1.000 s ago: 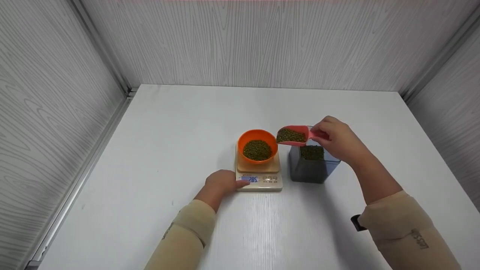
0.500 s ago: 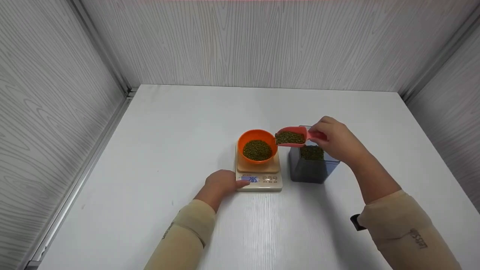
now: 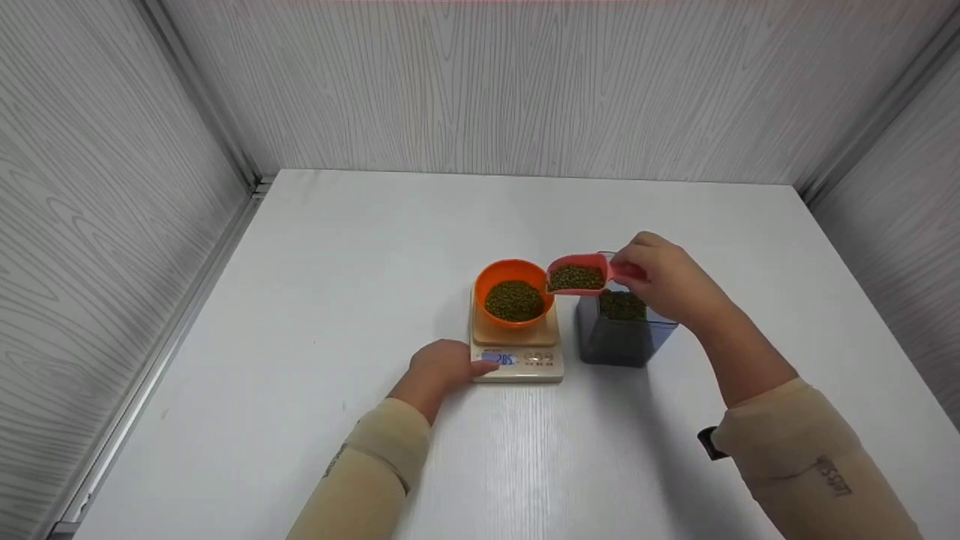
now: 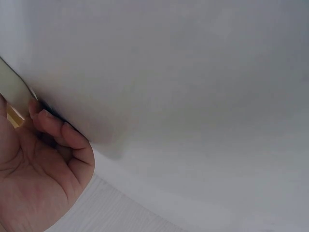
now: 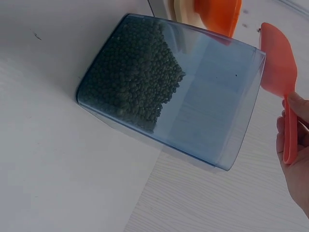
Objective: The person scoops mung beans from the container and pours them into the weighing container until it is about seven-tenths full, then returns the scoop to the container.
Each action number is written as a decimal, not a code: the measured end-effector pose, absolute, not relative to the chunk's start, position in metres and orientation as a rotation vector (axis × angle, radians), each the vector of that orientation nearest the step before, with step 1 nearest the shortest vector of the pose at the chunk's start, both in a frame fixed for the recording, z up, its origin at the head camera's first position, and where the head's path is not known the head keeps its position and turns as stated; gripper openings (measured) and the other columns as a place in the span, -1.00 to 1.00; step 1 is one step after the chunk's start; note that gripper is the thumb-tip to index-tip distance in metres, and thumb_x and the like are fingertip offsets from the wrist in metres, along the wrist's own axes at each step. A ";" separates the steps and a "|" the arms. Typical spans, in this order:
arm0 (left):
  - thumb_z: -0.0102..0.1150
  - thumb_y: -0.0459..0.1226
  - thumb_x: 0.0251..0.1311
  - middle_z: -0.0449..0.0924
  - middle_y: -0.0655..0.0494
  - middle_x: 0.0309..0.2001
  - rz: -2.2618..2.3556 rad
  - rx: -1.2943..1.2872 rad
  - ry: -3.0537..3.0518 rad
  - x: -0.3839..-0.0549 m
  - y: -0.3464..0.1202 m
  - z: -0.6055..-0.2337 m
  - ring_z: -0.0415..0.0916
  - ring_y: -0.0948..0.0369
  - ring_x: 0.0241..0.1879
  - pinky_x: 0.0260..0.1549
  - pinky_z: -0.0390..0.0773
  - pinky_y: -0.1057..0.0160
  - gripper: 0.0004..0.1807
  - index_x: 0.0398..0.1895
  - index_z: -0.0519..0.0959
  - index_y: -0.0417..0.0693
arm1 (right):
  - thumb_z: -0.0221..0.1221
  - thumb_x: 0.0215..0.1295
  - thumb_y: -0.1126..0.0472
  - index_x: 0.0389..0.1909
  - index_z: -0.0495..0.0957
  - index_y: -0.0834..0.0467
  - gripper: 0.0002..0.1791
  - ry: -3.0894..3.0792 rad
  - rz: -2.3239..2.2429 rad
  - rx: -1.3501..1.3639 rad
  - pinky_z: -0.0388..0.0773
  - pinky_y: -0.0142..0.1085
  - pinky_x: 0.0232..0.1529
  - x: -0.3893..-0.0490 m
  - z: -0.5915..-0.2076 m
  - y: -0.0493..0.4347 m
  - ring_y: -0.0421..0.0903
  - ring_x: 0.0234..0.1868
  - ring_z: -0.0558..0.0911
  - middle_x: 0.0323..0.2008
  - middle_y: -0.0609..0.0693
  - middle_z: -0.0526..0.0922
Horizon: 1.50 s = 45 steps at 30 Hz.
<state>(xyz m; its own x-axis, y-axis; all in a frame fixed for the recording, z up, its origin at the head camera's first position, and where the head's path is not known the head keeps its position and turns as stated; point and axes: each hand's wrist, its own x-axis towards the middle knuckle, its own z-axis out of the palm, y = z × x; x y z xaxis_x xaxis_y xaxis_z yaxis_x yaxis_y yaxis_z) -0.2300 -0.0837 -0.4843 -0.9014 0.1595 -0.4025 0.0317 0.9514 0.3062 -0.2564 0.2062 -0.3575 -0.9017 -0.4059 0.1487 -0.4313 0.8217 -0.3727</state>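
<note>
My right hand (image 3: 667, 279) pinches the handle of a pink scoop (image 3: 589, 260) loaded with green mung beans (image 3: 576, 278). The scoop's tip overlaps the right rim of an orange bowl (image 3: 493, 279), where more beans lie in a heap. That bowl rests on a kitchen scale (image 3: 538, 373) whose display reads 285. At the scale's left front corner, my left hand (image 3: 442, 365) grips the edge, thumb on top beside the display. Curled fingers (image 4: 75, 137) show against the scale's side in the left wrist view.
A clear bluish square container (image 5: 207, 101), partly filled with beans, stands just right of the scale, below my right hand. White table (image 3: 360, 247) surrounds these things. Grey wood-grained panels (image 3: 480, 90) close off the back and both sides.
My right hand has moved slightly left with the loaded scoop, so its tip now overlaps the bowl's rim. The left hand keeps its place and the display still reads 285.
</note>
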 end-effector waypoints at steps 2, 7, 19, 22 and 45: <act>-0.04 0.30 0.06 0.57 0.00 -0.31 0.410 0.135 2.671 -0.230 -0.084 -0.484 0.46 0.13 -0.34 -0.15 0.47 0.09 -0.33 -0.34 0.60 -0.16 | 0.19 0.16 0.34 -0.17 0.56 0.22 -0.80 -2.931 0.620 0.689 0.52 -0.14 -0.15 -0.256 -0.357 0.205 -0.05 -0.21 0.47 -0.23 0.03 0.46; -0.02 0.29 0.06 0.56 0.01 -0.35 0.412 0.128 2.669 -0.229 -0.084 -0.483 0.44 0.13 -0.35 -0.16 0.46 0.09 -0.35 -0.38 0.59 -0.14 | 0.20 0.16 0.35 -0.19 0.56 0.24 -0.82 -2.900 0.603 0.763 0.52 -0.15 -0.19 -0.256 -0.358 0.201 -0.06 -0.23 0.48 -0.25 0.04 0.46; -0.02 0.27 0.08 0.57 0.00 -0.34 0.401 0.147 2.681 -0.229 -0.084 -0.483 0.47 0.12 -0.34 -0.19 0.48 0.09 -0.38 -0.43 0.59 -0.14 | 0.21 0.12 0.37 -0.20 0.58 0.22 -0.81 -2.896 0.538 0.830 0.52 -0.17 -0.17 -0.256 -0.361 0.190 -0.06 -0.23 0.48 -0.26 0.03 0.48; -0.03 0.27 0.08 0.57 0.01 -0.34 0.399 0.143 2.678 -0.229 -0.084 -0.482 0.47 0.12 -0.33 -0.18 0.47 0.09 -0.38 -0.43 0.59 -0.13 | 0.21 0.13 0.37 -0.23 0.58 0.22 -0.83 -2.886 0.541 0.848 0.52 -0.16 -0.17 -0.256 -0.361 0.188 -0.05 -0.23 0.48 -0.27 0.04 0.48; -0.04 0.29 0.07 0.54 0.03 -0.36 0.397 0.117 2.654 -0.231 -0.084 -0.485 0.44 0.14 -0.35 -0.17 0.47 0.09 -0.38 -0.45 0.58 -0.10 | 0.17 0.18 0.34 -0.26 0.58 0.20 -0.89 -2.862 0.436 0.875 0.49 -0.19 -0.20 -0.258 -0.362 0.164 -0.04 -0.26 0.45 -0.32 0.04 0.46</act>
